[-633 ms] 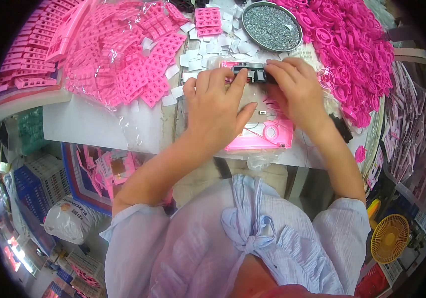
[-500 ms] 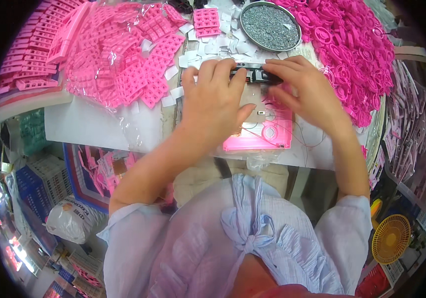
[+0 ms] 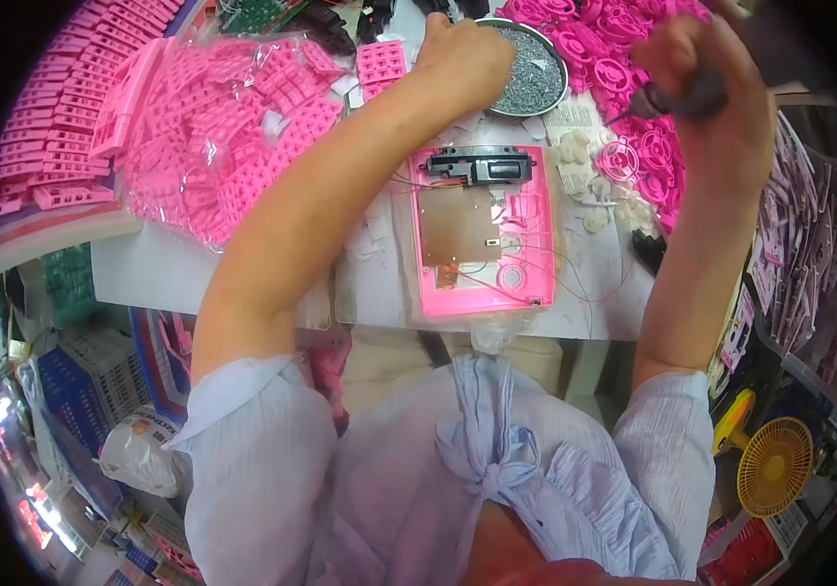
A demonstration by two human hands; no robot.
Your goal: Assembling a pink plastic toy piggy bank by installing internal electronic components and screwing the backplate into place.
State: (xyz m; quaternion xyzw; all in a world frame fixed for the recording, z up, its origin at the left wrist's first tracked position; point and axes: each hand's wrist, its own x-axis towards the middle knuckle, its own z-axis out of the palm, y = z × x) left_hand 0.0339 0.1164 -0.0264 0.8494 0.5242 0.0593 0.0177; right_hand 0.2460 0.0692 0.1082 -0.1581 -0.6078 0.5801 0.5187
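Note:
A pink plastic casing [image 3: 428, 293] lies open in front of me on the table. In it are a brown circuit board [image 3: 457, 223], thin wires and, along the far edge, a black mechanism [image 3: 482, 168]. My left hand [image 3: 465, 63] is at the near-left rim of a round metal dish [image 3: 563, 93] of small grey screws [image 3: 530, 76]. Its fingers are curled and the fingertips hidden. Raised at the upper right, my right hand [image 3: 731, 63] is wrapped round a dark electric screwdriver [image 3: 696, 93], blurred by motion, its thin tip pointing left.
Bagged pink button grids [image 3: 233, 127] cover the table's left, beside stacked pink frames [image 3: 57, 107]. Bright pink rings [image 3: 618, 161] pile up at the right. Black mechanisms [image 3: 374, 20] and a green circuit board [image 3: 252, 15] lie at the back. A yellow fan [image 3: 775, 467] stands lower right.
Both hands have left the black mechanism, which now sits in the casing. My left hand has moved up to the screw dish; my right hand has gone up and right and taken the screwdriver.

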